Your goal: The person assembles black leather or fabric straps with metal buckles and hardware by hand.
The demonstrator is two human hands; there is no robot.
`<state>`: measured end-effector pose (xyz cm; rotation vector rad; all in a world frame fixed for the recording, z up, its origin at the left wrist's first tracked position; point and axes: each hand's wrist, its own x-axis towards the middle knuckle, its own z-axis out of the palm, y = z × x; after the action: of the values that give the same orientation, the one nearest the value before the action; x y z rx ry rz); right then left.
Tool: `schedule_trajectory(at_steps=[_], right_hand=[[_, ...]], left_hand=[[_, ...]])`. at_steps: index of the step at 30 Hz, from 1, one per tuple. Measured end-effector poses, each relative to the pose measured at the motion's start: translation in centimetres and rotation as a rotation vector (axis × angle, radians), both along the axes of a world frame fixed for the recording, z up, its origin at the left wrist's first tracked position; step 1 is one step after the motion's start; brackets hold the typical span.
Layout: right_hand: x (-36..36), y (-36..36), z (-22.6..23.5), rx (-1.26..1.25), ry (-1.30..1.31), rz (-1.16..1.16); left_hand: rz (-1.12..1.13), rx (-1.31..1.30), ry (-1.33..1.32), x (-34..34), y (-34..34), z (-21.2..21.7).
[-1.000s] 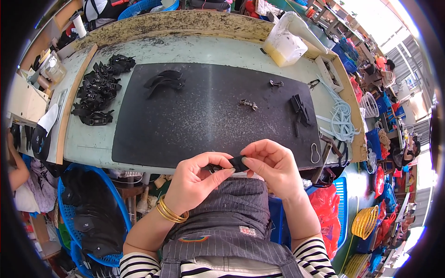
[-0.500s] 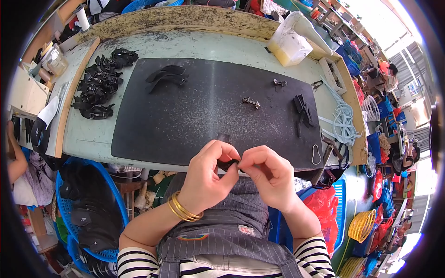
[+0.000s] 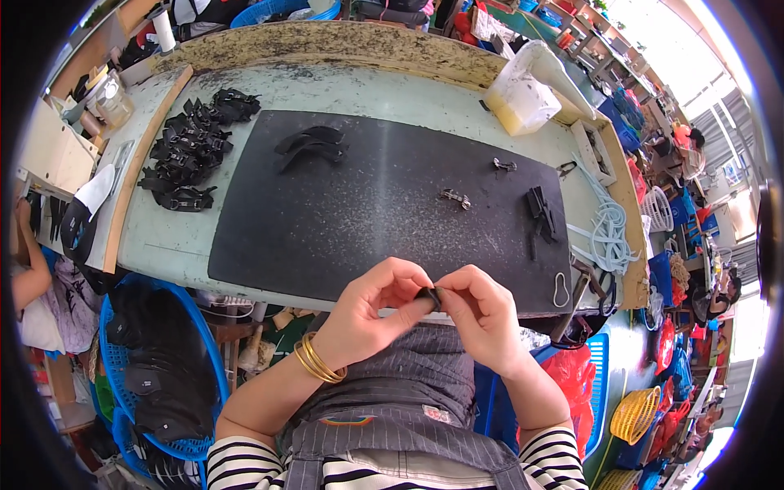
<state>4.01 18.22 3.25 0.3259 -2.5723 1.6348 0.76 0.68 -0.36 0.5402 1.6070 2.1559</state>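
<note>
Just over the near edge of the black mat (image 3: 327, 245), my two hands meet at the fingertips. My left hand (image 3: 367, 314) pinches a small black strap piece (image 3: 428, 297), mostly hidden by the fingers. My right hand (image 3: 480, 317) grips the same piece from the other side with thumb and forefinger. Small metal pieces (image 3: 455, 198) lie on the mat beyond my hands, with another little metal cluster (image 3: 504, 165) farther back. Black strips (image 3: 541, 214) are bunched at the mat's right side. Curved black fabric pieces (image 3: 312, 151) rest at its far left.
Black buckled straps (image 3: 188, 151) are heaped left of the mat. A cut-open plastic jug (image 3: 523, 98) with yellowish contents stands far right, near pale blue cord (image 3: 608, 229) and a hammer (image 3: 572, 306). A blue basket (image 3: 216, 351) of black items sits below left.
My fingertips have drawn closer together round the black piece, and its end no longer sticks up above the left fingers. The view has shifted slightly, so the table appears lower and farther right.
</note>
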Motion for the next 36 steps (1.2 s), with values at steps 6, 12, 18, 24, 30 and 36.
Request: schedule_trajectory(at_steps=[6, 12, 18, 24, 30, 36], right_hand=[[-1.9, -2.4, -0.4, 0.081, 0.231, -0.075], [-4.9, -5.1, -2.8, 0.122, 0.122, 0.000], [-7.5, -2.9, -4.2, 0.067, -0.021, -0.150], [-9.4, -0.9, -4.1, 0.232, 0.043, -0.060], [-14.4, 14.0, -4.8, 0.825, 0.355, -0.450], [-12.5, 9.3, -6.8, 1.011, 0.294, -0.227]], left_hand=[[-0.065, 0.042, 0.010, -1.0, -2.1, 0.3], [0.173, -0.174, -0.041, -3.3, -4.9, -0.8], [1.135, -0.122, 0.181, -15.4, -17.3, 0.2], [1.449, -1.230, 0.447, -27.3, -42.4, -12.6], [1.552, -1.376, 1.095, -23.2, -31.3, -3.1], [0.169, -0.845, 1.095, -15.6, -2.8, 0.0]])
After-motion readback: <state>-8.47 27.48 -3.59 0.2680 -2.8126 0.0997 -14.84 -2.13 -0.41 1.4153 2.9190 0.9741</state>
